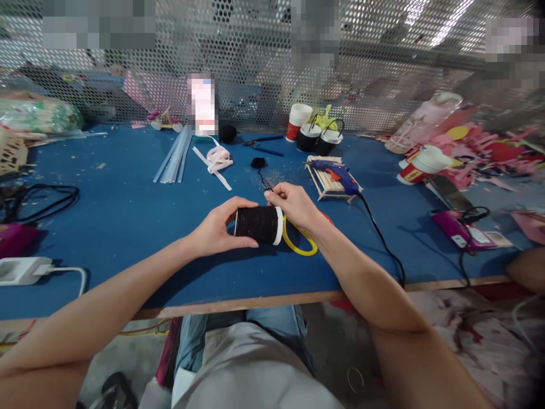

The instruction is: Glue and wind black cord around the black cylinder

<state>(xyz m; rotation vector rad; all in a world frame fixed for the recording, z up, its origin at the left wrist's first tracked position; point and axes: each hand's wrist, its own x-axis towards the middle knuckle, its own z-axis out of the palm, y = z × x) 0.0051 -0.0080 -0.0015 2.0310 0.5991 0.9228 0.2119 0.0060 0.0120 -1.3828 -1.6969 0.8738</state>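
Cup [258, 225] wrapped in black yarn lies on its side above the near part of the blue counter [128, 216], its winding dense and fairly even, with a thick white rim bare at the right end and a thin pale edge at the left. The left hand [225, 227] comes in from the lower left, forearm slanting, and its fingers hold the cup from that end: thumb along the near side, the others over the far side. The right hand [293, 203] reaches from the lower right, wrist bent inward, fingers curled and thumb and forefinger pinched on a dark strand [263, 180] just beyond the rim. That strand runs to a small black tuft [258, 163]. Yellow-handled scissors [303, 248] lie beside the rim, partly under the right hand.
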